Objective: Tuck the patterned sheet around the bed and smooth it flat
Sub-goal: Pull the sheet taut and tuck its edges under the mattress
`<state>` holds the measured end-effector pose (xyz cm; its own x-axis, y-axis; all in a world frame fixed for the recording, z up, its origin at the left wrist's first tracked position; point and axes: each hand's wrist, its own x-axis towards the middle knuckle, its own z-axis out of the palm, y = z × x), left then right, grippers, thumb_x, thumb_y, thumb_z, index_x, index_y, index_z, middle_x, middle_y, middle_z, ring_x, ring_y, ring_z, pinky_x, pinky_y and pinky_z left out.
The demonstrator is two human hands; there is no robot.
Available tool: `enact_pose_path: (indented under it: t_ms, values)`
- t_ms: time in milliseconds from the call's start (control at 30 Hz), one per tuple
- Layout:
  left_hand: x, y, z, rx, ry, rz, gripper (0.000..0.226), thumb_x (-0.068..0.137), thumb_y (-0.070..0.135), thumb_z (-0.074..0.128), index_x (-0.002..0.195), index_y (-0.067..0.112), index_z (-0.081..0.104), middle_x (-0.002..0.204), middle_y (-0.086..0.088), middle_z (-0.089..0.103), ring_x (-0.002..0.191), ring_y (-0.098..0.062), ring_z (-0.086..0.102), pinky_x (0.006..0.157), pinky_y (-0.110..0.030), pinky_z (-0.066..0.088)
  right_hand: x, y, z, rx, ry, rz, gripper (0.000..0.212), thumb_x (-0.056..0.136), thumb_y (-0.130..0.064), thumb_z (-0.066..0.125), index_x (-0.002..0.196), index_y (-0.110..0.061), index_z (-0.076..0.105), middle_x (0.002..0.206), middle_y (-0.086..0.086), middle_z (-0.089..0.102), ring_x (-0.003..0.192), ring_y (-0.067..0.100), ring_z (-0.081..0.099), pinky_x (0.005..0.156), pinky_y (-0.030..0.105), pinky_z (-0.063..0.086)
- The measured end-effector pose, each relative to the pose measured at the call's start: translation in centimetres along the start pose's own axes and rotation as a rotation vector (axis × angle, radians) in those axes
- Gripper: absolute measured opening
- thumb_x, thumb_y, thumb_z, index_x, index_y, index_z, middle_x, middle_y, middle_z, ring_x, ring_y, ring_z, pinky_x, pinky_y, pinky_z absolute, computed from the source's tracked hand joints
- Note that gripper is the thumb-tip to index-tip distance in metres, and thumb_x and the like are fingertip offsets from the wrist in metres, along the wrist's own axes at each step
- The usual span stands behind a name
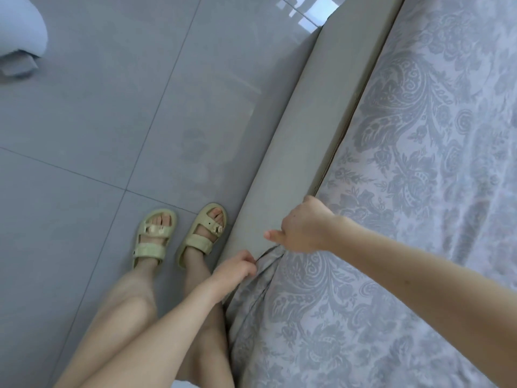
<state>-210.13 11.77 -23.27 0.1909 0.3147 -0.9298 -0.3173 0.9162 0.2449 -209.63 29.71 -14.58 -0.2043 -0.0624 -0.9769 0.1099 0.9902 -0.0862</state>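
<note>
By bed frame [279, 163], L hand [237, 268], R hand [303, 226] gripping sheet [419, 191]

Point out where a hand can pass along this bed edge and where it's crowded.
Free: the grey bed frame beyond the right hand, between floor tiles and patterned sheet; also the tiles left of the sandals. Crowded: the bunched sheet edge where the left hand pinches beside the right.

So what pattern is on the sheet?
The sheet has grey-blue floral paisley scrolls on a pale ground; head view shows it.
</note>
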Motion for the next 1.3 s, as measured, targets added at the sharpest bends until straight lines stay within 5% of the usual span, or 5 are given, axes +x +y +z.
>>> enact_pose_path:
  t_ms: [300,467,767,1100,1300]
  values:
    - [-2.9,-4.6,2.2,-0.110,0.153,0.278,0.029,0.078,-0.006,0.056,0.068,0.019,0.046,0.068,0.007,0.050,0.063,-0.003,0.046,0.064,-0.017,0.037,1.0,-4.8,2.8,0.022,-0.145,0.142,0.078,0.094,-0.062,0.004,0.116,-0.013,0.061,0.132,0.007,0.056,0.126,0.023,0.046,0.103,0.036,0.029]
    - [-5.5,-5.3,4.7,-0.469,0.088,0.280,0.025,0.094,0.005,0.048,0.093,0.022,0.066,0.100,0.005,0.067,0.094,0.000,0.061,0.092,-0.019,0.044,1.6,-5.6,3.4,0.036,-0.349,0.233,0.086,0.089,-0.071,0.002,0.144,-0.014,0.036,0.150,0.008,0.035,0.137,0.026,0.033,0.105,0.034,0.030]
    - [-1.4,-1.9,8.7,-0.387,-0.522,0.077,0.062,0.086,0.075,0.020,0.134,0.043,0.044,0.136,0.007,0.052,0.127,-0.013,0.047,0.108,-0.035,0.038,-2.4,-4.6,3.1,0.238,-0.302,0.280,0.096,0.082,-0.075,0.000,0.119,-0.009,0.060,0.127,0.019,0.051,0.129,0.032,0.041,0.104,0.040,0.031]
    - [-0.1,-3.6,5.4,-0.646,-0.375,0.106,0.073,0.093,0.066,0.011,0.134,0.020,0.051,0.127,0.004,0.060,0.111,-0.009,0.057,0.100,-0.027,0.041,1.3,-5.5,4.7,0.059,-0.224,0.316,0.086,0.090,-0.070,0.003,0.136,-0.012,0.047,0.145,0.009,0.043,0.131,0.025,0.043,0.091,0.030,0.033]
    - [0.1,1.8,6.2,-0.623,-0.482,0.276,0.085,0.082,0.078,0.009,0.136,0.025,0.048,0.128,-0.001,0.060,0.120,-0.016,0.056,0.101,-0.031,0.042,0.8,-1.6,3.1,-0.150,-0.084,0.448,0.077,0.095,-0.060,0.002,0.138,-0.014,0.044,0.148,0.009,0.039,0.141,0.024,0.027,0.116,0.040,0.011]
